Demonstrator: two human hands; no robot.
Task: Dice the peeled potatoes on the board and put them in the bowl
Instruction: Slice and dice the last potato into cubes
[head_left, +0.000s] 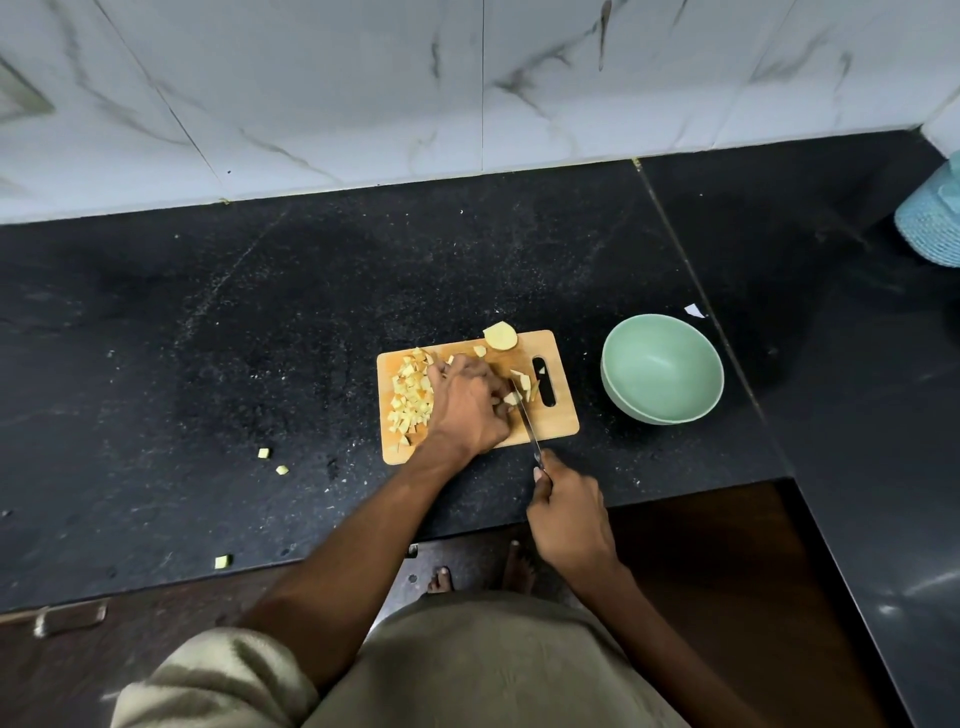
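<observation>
- Cutting board (550, 421) sits on the black counter (260, 338), handle slot toward 3 o'clock.
- Left hand (467, 405) lies knuckles-up on the board, fingers curled down onto a potato piece (511, 398) and pinning it against the wood.
- Right hand (569, 514) is off the board at its 5 o'clock, fingers wrapped round the knife handle; thumb lies along the top.
- Knife (527, 423) runs from that grip up toward 11 o'clock, blade down on the board just beside the left fingertips.
- Diced potato pile (410, 397) covers the 9 o'clock side of the board, partly under the left hand.
- Potato chunk (500, 336), uncut, sits at the board's 12 o'clock edge and overhangs it.
- A few loose slices (525, 382) lie between the blade and the handle slot.
- Green bowl (662, 369) stands just beside the board at its 3 o'clock, not touching; nothing visible inside. A second rim shows underneath, so it looks like two stacked bowls.
- Three stray cubes (264, 452) lie on the counter well apart from the board, toward 8 o'clock.
- Blue ribbed container (932, 223) is at the far 2 o'clock edge, cut off by the frame; contents cannot be told.
</observation>
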